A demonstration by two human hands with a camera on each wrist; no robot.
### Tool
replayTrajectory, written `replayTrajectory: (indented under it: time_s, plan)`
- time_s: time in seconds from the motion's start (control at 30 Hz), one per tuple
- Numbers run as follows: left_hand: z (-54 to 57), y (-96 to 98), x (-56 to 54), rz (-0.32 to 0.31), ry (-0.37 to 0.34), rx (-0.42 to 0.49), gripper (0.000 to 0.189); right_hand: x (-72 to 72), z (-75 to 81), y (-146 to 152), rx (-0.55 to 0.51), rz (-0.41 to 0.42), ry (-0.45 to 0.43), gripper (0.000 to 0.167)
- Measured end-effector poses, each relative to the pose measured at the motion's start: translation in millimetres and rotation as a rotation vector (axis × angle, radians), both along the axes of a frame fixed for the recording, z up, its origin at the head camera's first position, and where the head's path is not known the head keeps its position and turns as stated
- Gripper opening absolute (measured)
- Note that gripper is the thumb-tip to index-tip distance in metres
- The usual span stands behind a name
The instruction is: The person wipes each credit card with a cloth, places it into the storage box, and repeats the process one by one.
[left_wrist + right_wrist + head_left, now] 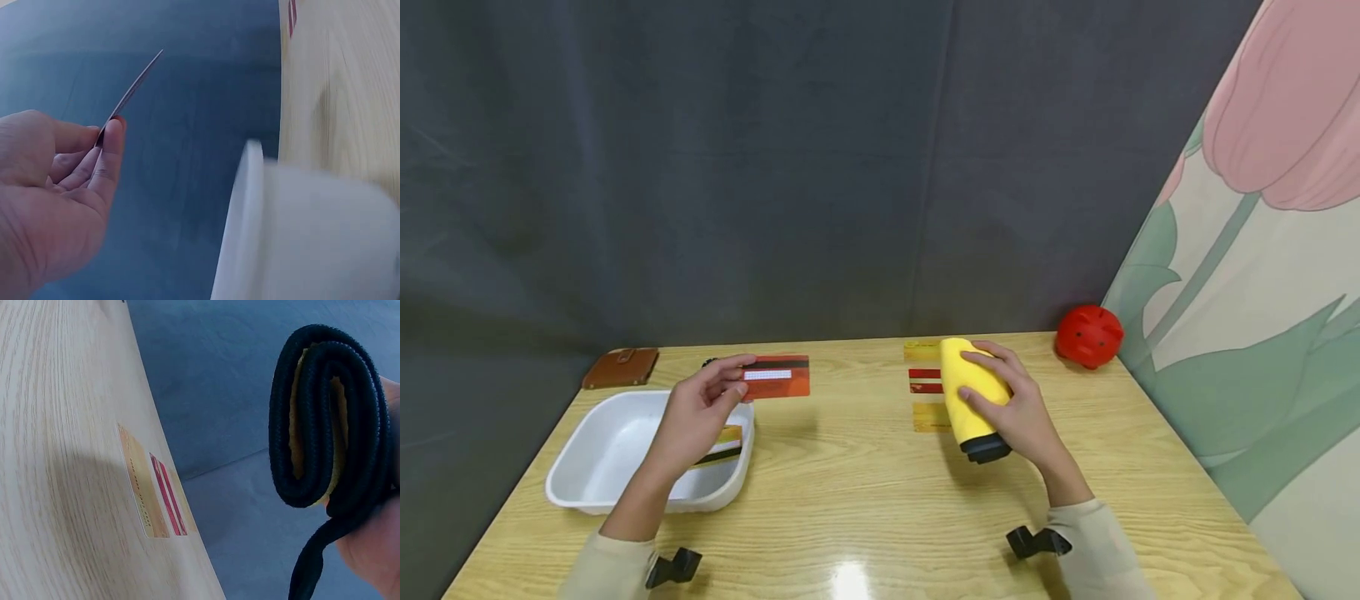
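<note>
My left hand (698,414) pinches a red-orange card (788,382) by its left edge, raised near the right rim of a white basin (647,505). In the left wrist view the card (139,82) appears edge-on between thumb and fingers. A gold card with a black stripe (722,451) lies inside the basin. My right hand (1015,402) grips a rolled yellow cloth (964,390) with dark edging, held above the table; its coiled black end (315,419) fills the right wrist view. Beside the cloth lie two gold cards (928,417) and a red-and-white card (924,381), in a column.
A brown leather wallet (621,367) lies at the back left, behind the basin. The red piggy bank (1089,336) stands at the back right corner. A dark curtain (775,167) hangs behind the wooden table (850,492), and a flower-patterned wall (1262,333) bounds its right side.
</note>
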State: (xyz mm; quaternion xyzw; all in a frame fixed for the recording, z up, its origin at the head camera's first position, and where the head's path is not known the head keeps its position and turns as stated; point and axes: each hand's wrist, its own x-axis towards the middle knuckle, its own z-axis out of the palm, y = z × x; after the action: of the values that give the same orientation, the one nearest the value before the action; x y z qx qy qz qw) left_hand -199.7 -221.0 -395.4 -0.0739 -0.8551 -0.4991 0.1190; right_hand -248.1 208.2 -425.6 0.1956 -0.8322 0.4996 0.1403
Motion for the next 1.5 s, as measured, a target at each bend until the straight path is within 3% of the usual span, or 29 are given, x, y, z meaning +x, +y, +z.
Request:
replayTrajectory:
  time_s: [0.4,0.57,0.73,0.83,1.07,1.3,1.5]
  plan:
    - [-19.8,-60.0,14.2,0.143,-0.011,-0.056,0.036,0.4,-3.0,1.3,-0.002,-0.007,-0.017,0.046]
    - [-25.3,-86.5,19.4,0.162,-0.045,-0.038,0.037,-0.3,-0.8,0.6,0.005,-0.008,-0.031,0.047]
    - [-29.6,-101.9,18.6,0.143,-0.138,0.005,0.043,-1.1,1.7,0.2,0.011,-0.004,-0.038,0.046]
    - [-31.3,-105.6,16.7,0.102,-0.172,0.011,0.045,-0.6,0.6,1.2,0.008,-0.005,-0.041,0.046]
    - [-32.8,-105.9,14.8,0.039,-0.174,-0.052,0.040,-0.1,-1.0,2.2,0.003,-0.002,-0.041,0.046]
    - [-36.8,-98.0,11.2,0.040,-0.242,-0.124,0.038,-1.0,-1.3,2.1,0.000,-0.011,-0.015,0.046]
    - [-42.9,-88.9,6.7,0.049,-0.258,-0.142,0.036,-1.1,-1.6,1.9,0.001,-0.012,-0.018,0.046]
